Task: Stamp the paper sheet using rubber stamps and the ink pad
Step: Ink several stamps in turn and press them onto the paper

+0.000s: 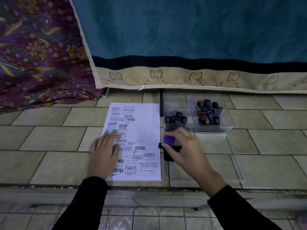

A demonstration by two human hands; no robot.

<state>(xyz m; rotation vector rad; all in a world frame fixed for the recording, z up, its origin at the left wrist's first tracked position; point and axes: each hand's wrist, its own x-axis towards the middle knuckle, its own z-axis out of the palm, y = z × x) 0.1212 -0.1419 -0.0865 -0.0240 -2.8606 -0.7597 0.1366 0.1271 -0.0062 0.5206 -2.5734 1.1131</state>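
Note:
A white paper sheet [146,128] lies on the tiled floor, with many black stamp marks down its left and lower parts. My left hand [104,155] rests flat on the sheet's left edge, fingers spread. My right hand [182,146] grips a rubber stamp with a purple knob [168,139] just right of the sheet. The stamp's black base sits over a dark ink pad [168,156], which my hand mostly hides. Whether the stamp touches the pad I cannot tell.
A clear plastic organiser box [216,128] with compartments holds several dark-handled stamps [207,113], right behind my right hand. Its clear lid [232,163] lies on the floor to the right. A teal mattress [182,39] and patterned cloth [41,55] border the far side. A floor step [149,188] runs near me.

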